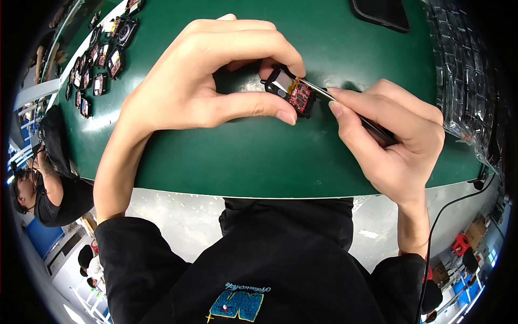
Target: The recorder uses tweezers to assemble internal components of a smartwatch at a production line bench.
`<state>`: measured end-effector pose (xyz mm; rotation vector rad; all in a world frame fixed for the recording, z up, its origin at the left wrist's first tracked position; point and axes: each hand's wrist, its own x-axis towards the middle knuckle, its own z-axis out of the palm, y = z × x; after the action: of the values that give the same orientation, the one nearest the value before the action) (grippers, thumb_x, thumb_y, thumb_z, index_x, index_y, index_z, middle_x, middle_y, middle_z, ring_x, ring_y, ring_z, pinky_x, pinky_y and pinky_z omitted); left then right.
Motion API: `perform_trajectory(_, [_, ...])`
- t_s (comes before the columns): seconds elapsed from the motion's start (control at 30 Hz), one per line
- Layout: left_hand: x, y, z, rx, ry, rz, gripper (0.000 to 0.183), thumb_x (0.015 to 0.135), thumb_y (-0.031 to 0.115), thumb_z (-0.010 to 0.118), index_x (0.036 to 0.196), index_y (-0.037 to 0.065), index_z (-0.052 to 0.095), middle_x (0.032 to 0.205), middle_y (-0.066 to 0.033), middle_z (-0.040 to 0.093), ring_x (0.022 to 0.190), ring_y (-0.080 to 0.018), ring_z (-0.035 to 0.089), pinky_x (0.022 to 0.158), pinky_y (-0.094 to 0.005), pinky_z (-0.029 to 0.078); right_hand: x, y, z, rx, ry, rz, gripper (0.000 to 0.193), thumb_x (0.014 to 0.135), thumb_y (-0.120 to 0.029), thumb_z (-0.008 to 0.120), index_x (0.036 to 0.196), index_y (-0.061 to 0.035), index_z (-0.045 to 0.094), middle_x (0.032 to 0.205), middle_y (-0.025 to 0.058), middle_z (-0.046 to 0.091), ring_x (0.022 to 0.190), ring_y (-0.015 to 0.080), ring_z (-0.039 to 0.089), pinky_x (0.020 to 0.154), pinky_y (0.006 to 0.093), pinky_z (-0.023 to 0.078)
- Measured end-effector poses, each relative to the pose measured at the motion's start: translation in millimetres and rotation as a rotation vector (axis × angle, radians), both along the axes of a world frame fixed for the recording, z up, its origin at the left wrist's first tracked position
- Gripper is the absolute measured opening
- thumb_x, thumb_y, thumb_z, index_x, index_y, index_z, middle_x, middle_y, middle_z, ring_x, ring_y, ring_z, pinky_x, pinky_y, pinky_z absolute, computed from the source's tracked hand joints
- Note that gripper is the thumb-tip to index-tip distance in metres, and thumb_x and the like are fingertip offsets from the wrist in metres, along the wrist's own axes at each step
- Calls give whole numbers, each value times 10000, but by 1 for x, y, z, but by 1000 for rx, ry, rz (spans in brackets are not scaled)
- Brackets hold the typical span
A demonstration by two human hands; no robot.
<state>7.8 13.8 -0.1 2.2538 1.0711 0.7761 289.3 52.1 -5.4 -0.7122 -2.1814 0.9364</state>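
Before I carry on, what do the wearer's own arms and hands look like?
Both the left hand and the right hand are bare: no gloves, and no ring, watch or bracelet shows. The forearms are uncovered too. The left sleeve and right sleeve are plain black fabric, with no marking that I can make out on either.

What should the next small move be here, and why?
Probably nudge the yellow strip gently with the slim tool: the right hand has its tip at or very near that strip, while the left hand steadies the small open device, red circuit board exposed.
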Motion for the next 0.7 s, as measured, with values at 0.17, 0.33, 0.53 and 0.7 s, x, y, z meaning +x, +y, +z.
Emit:
perform_trajectory(0.17, [9, -1, 14, -53, 47, 94, 596, 712, 264, 1018, 1218, 63, 779, 953, -16, 717, 786, -163, 568, 710, -322, 417, 8, 3, 6, 2, 82, -92, 160, 831, 61, 852, 988, 37, 837, 652, 38, 618, 504, 78, 488, 475, 262, 330])
perform_trajectory(0.33, [14, -6, 14, 45, 119, 120, 538, 771, 245, 997, 1227, 66, 775, 973, -36, 725, 808, -191, 634, 713, -322, 454, 31, -6, 9, -131, 195, -198, 166, 876, 69, 835, 1041, 50, 847, 674, 12, 642, 537, 35, 505, 487, 243, 344])
perform_trajectory(0.53, [14, 12, 44, 39, -251, 380, 547, 767, 154, 991, 1244, 4, 771, 990, -18, 680, 746, -71, 505, 646, -242, 373, 38, -15, 1, -216, 318, -218, 161, 913, 38, 837, 1071, 15, 864, 707, 16, 687, 572, 30, 539, 508, 229, 352])
perform_trajectory(0.7, [78, 105, 133, 181, -174, 87, 479, 817, 206, 963, 1232, 36, 796, 993, 21, 655, 780, -83, 465, 686, -271, 366, 39, -15, 6, -141, 345, -228, 177, 903, 37, 828, 1076, 15, 864, 712, 29, 698, 574, 41, 555, 513, 230, 378])
